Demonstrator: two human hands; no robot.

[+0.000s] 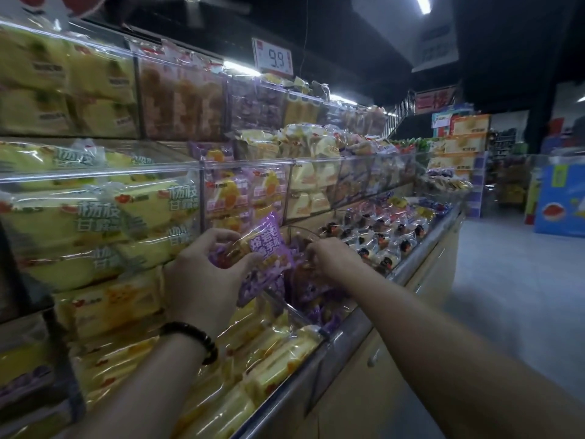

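Left hand (205, 274) holds a purple packet (266, 245) (tilted); right hand (329, 258) touches binned packets (311, 289).

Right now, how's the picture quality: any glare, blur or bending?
Head view: dim overall, with a blown-out ceiling light; glare streaks on the clear shelf fronts and yellow wrappers; wide-angle bending bows the long shelf edges; the far aisle is soft, while the purple packet reads fairly sharp.
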